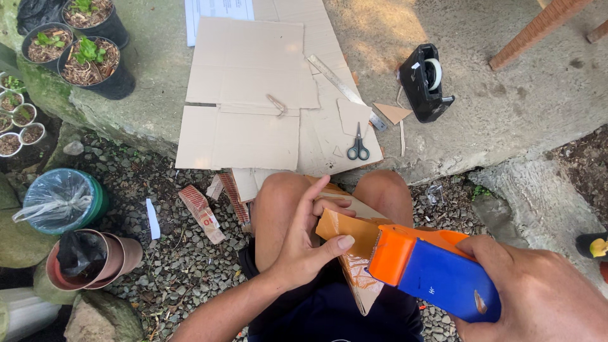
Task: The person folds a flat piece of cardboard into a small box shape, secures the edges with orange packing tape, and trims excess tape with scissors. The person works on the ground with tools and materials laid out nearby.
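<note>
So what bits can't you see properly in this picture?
- Cardboard piece, head view: its lower end hides behind the tape dispenser and left hand.
- Right hand: cut off by the frame's bottom-right corner.
- Yellow and black thing: cut by the right edge.
- White paper: cut by the top edge.

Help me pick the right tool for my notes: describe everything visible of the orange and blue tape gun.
The tape gun is a handheld plastic dispenser with an orange head and a blue body. The right hand grips its rear; its head presses on a folded cardboard piece, which the left hand holds above the lap. Its tape roll is hidden.
</note>
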